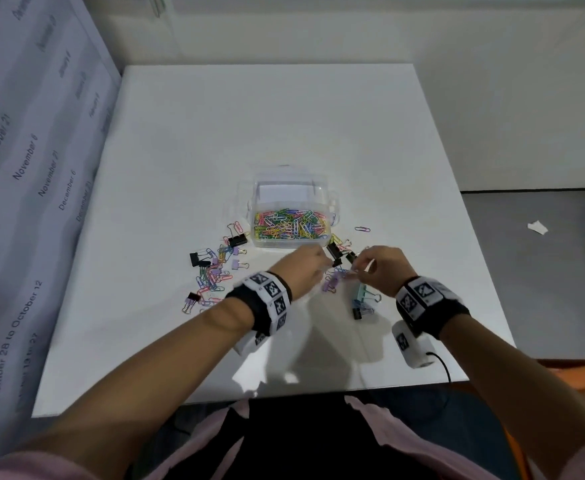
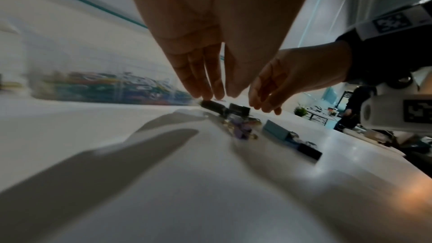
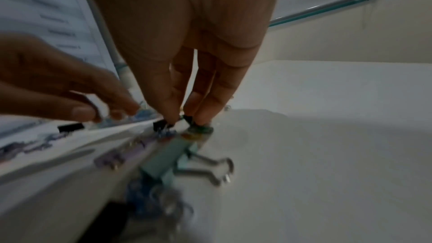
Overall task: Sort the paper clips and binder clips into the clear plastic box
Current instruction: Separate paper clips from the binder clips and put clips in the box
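Two hands (image 1: 310,268) (image 1: 384,268) apparently pinch black binder clips (image 1: 334,252) lying diagonally.

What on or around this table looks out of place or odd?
A single paper clip lies alone to the right of the clear plastic box, apart from the loose clips. A crumpled scrap of white paper lies on the grey floor beyond the table.

both wrist views are pretty smeared, and the right hand (image 3: 187,88) fingertips cover whatever tiny black clip they're maybe pinching, can't tell
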Action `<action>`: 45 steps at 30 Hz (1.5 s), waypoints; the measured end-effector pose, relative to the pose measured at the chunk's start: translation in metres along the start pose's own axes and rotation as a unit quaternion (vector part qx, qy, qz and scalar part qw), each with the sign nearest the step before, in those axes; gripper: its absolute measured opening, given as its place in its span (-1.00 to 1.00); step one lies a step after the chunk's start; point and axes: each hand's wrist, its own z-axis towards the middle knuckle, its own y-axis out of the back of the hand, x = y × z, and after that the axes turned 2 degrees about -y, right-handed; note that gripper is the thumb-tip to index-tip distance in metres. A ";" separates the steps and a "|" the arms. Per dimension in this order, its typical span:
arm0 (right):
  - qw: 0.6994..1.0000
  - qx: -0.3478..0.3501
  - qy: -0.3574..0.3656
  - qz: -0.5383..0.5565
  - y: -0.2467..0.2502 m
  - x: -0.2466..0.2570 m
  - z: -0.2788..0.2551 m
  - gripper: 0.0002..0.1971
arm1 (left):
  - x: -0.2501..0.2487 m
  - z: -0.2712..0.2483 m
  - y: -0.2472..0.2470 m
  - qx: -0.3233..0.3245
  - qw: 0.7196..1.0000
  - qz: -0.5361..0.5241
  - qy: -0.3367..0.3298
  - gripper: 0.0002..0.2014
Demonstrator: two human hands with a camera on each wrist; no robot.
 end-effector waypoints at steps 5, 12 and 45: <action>0.998 0.008 -0.051 -0.041 -0.010 -0.008 0.001 -0.89 | -0.009 0.013 -0.026 0.065 0.997 0.043 -0.004 -0.60; 0.996 0.044 -0.059 -0.050 -0.010 -0.007 0.002 -0.65 | 0.003 -0.007 -0.036 0.068 0.986 0.130 -0.075 -0.55; 0.988 0.054 0.078 -0.122 0.020 -0.019 0.034 -0.86 | -0.008 0.053 -0.031 0.032 0.996 0.084 0.008 -0.83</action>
